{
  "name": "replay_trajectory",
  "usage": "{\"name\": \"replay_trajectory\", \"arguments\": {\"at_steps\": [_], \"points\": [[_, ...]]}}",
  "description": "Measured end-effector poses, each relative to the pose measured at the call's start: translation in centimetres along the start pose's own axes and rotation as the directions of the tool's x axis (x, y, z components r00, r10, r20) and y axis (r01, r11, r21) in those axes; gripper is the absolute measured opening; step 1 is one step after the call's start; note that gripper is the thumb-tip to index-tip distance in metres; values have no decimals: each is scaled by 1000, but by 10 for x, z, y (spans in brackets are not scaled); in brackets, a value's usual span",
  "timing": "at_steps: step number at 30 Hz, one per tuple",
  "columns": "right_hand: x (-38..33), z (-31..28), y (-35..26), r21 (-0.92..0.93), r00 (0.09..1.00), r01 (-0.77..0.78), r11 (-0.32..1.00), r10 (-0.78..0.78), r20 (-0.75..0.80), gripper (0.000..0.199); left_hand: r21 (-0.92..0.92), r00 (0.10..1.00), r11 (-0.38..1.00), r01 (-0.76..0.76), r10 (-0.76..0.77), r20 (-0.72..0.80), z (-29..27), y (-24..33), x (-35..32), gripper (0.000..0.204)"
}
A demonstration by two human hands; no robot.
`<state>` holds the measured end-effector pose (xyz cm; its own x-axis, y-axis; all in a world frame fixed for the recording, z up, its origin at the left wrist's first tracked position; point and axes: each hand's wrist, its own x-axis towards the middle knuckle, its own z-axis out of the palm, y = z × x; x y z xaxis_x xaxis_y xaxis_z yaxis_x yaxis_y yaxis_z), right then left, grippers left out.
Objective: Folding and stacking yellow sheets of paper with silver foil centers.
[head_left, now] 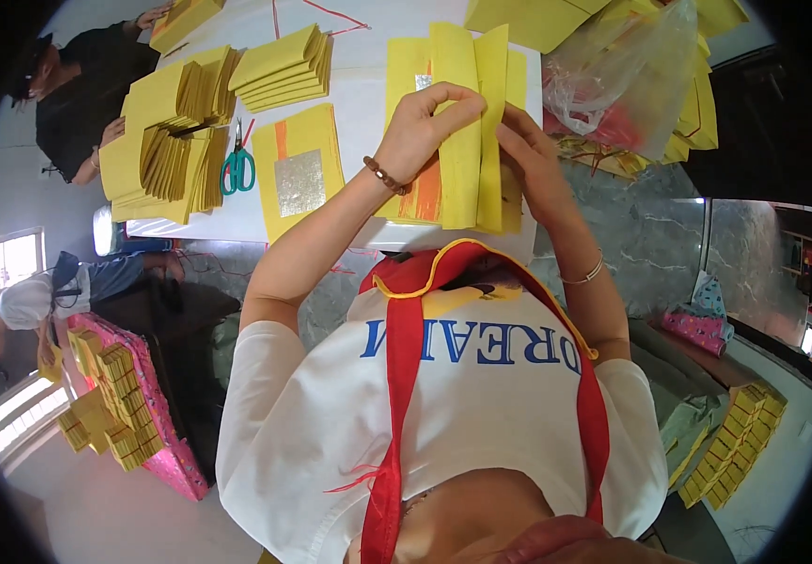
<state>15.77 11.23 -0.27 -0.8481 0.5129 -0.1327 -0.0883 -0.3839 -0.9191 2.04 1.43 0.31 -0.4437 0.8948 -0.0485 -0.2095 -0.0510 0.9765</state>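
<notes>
A folded yellow joss paper [463,188] stands partly raised at the table's near edge, over more yellow paper with an orange stripe and a silver patch. My left hand [425,130] pinches its folded layers, thumb and fingertips together near the upper middle. My right hand [536,164] is closed on the sheet's right side, its fingers partly hidden behind the paper. To the left lies a flat stack of joss paper [302,183] with a silver square and an orange stripe. Beside that stack rest teal-handled scissors [237,172], blades pointing away.
Folded yellow paper bundles [283,70] and larger piles [163,160] fill the table's left side. A clear plastic bag [622,85] lies among yellow paper at far right. One person [86,103] stands across at left; another person [30,301] sits beside a pink-covered table [166,414].
</notes>
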Motion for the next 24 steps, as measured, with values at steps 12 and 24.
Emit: {"name": "replay_trajectory", "arguments": {"at_steps": [12, 24], "points": [[-4, 13, -3, -215, 997, 53, 975, -41, 60, 71, 217, 996, 973, -82, 74, 48, -3, -2, 6, 23], [-6, 12, -6, -162, 995, 52, 985, -38, 87, 66, 104, 996, 990, -93, 92, 20, -2, -2, 2, 29]]}}
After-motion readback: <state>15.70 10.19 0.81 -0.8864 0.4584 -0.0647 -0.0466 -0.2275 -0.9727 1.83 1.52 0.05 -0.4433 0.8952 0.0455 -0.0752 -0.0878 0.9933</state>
